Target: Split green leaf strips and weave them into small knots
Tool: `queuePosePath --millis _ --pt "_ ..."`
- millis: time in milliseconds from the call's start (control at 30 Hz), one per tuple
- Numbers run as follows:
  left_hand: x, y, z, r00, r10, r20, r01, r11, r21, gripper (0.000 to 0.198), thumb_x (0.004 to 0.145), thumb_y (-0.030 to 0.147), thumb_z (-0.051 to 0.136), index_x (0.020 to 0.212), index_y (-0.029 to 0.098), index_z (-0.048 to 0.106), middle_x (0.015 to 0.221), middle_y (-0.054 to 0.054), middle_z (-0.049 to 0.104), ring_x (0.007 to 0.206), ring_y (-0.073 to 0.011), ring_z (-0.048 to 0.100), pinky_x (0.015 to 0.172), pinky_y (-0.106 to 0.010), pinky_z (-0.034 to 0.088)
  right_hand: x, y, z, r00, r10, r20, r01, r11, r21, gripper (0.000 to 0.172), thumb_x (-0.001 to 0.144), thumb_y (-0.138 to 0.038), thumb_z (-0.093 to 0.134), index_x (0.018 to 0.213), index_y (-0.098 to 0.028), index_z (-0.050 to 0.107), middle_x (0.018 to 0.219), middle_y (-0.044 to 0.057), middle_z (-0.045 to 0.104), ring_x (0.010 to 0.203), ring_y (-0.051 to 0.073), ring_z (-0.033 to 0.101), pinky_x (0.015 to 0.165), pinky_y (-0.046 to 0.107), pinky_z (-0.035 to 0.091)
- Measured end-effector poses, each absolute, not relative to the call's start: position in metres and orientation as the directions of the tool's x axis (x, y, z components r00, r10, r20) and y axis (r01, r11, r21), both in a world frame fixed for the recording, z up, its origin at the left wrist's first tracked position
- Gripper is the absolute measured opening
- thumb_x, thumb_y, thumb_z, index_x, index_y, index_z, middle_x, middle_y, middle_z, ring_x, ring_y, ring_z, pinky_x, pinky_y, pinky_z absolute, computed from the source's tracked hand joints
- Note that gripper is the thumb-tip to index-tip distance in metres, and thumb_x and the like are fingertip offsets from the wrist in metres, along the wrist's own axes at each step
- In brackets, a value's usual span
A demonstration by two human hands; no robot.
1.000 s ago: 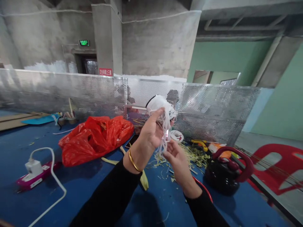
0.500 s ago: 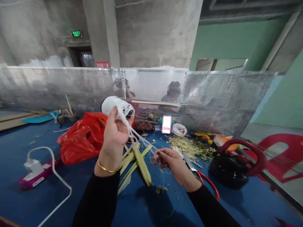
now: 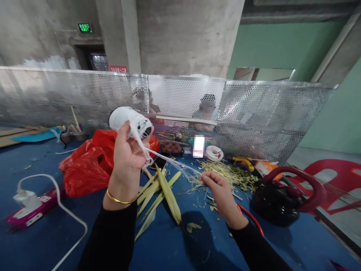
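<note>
Raised at centre left, my left hand (image 3: 128, 152) is wrapped round a spool of white thread (image 3: 126, 121), which lies on its side above the palm. Loose white strands (image 3: 172, 162) run from the spool down to my right hand (image 3: 218, 190), whose thumb and fingers pinch their far end. Under the strands, pale green husk leaves (image 3: 169, 195) lie crossed on the blue table (image 3: 118, 241). Dried plant stems and scraps (image 3: 220, 171) are spread just behind my right hand. Red-handled scissors (image 3: 252, 218) are partly hidden by my right wrist.
A red plastic bag (image 3: 87, 165) and a power strip (image 3: 36, 210) with a white cable are at left. A black kettle (image 3: 275, 203) stands at right. Behind a perforated metal screen (image 3: 254, 113) two people are visible.
My hands have moved apart, the left leftward with the spool, the right rightward. The strands stretch longer and no longer hang over the husks' upper end. The view has shifted a little.
</note>
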State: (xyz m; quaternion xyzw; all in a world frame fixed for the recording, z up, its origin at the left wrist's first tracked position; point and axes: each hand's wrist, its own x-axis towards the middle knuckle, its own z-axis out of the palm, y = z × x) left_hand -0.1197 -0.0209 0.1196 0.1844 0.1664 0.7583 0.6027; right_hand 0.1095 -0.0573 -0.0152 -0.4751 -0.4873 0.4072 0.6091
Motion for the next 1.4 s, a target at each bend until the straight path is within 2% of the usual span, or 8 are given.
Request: queuePosePath --millis 100,333,500,767,900,1067,1233,1400 --pt "-0.132 -0.022 0.119 -0.267 0.946 0.182 -0.805 -0.323 0.498 0.012 0.085 0.031 0.056 0.088 0.025 0.066 0.081 0.0 0.071 0.088 -0.0215 0.068 0.03 -0.016 0.029 0.119 -0.055 -0.012 0.254 0.946 0.202 -0.037 0.218 -0.975 0.026 0.069 -0.044 0.071 0.071 -0.018 0.067 0.064 0.002 0.066 0.067 0.02 0.06 0.066 0.03 0.045" --pt "-0.137 -0.021 0.118 -0.231 0.96 0.16 -0.818 -0.281 0.503 0.014 0.082 0.032 0.061 0.093 0.026 0.066 0.084 0.0 0.071 0.085 -0.0226 0.068 0.029 -0.016 0.026 0.158 -0.036 -0.021 0.327 0.942 0.077 -0.081 0.109 -0.991 0.029 0.071 -0.041 0.075 0.074 -0.015 0.066 0.059 -0.001 0.06 0.054 0.015 0.058 0.057 0.029 0.048" --pt "-0.127 -0.019 0.118 -0.175 0.978 0.116 -0.843 -0.21 0.496 0.007 0.083 0.031 0.059 0.083 0.025 0.063 0.083 -0.002 0.07 0.087 -0.0241 0.067 0.03 -0.015 0.024 0.189 -0.025 -0.031 0.41 0.912 0.01 -0.057 0.037 -0.998 0.027 0.093 -0.031 0.057 0.115 -0.016 0.059 0.112 0.007 0.063 0.09 0.019 0.064 0.077 0.038 0.055" --pt "-0.089 -0.034 0.115 0.008 0.995 0.096 -0.846 -0.044 0.531 0.028 0.083 0.035 0.058 0.109 0.026 0.063 0.102 -0.007 0.069 0.09 -0.0261 0.067 0.032 -0.015 0.03 0.143 -0.038 -0.023 0.317 0.919 0.235 0.117 0.208 -0.971 0.057 0.075 -0.026 0.075 0.128 -0.019 0.054 0.137 0.012 0.052 0.126 0.03 0.047 0.103 0.046 0.039" --pt "-0.062 -0.057 0.113 0.217 0.97 0.107 -0.841 0.131 0.524 0.028 0.085 0.037 0.055 0.108 0.025 0.065 0.109 -0.009 0.067 0.094 -0.0261 0.067 0.032 -0.015 0.036 0.066 -0.076 -0.026 -0.044 0.939 0.34 0.064 0.342 -0.937 0.079 0.049 -0.029 0.089 0.123 -0.023 0.06 0.127 0.006 0.063 0.121 0.027 0.053 0.105 0.038 0.038" --pt "-0.046 -0.077 0.113 0.388 0.915 0.113 -0.819 0.286 0.497 0.023 0.085 0.039 0.057 0.099 0.023 0.067 0.108 -0.009 0.067 0.097 -0.0265 0.067 0.037 -0.014 0.044 0.038 -0.103 -0.026 -0.482 0.827 0.289 -0.153 0.245 -0.957 0.029 0.082 -0.045 0.062 0.092 -0.019 0.07 0.099 0.006 0.071 0.099 0.023 0.063 0.091 0.035 0.045" --pt "-0.084 -0.06 0.123 0.242 0.961 0.134 -0.876 0.157 0.456 0.03 0.086 0.039 0.055 0.108 0.019 0.062 0.098 -0.009 0.068 0.089 -0.0245 0.068 0.037 -0.014 0.045 0.068 -0.09 -0.019 -0.486 0.864 0.13 -0.371 -0.069 -0.926 0.034 0.085 -0.046 0.059 0.066 -0.018 0.056 0.068 0.002 0.065 0.073 0.019 0.066 0.081 0.034 0.048" --pt "-0.134 -0.044 0.13 -0.009 0.97 0.243 -0.878 -0.124 0.462 0.019 0.083 0.034 0.055 0.097 0.022 0.062 0.085 -0.003 0.068 0.084 -0.0244 0.067 0.03 -0.014 0.034 0.088 -0.073 -0.02 -0.407 0.91 0.084 -0.413 -0.101 -0.905 0.031 0.085 -0.043 0.062 0.068 -0.017 0.057 0.053 -0.005 0.05 0.053 0.013 0.06 0.064 0.028 0.048"
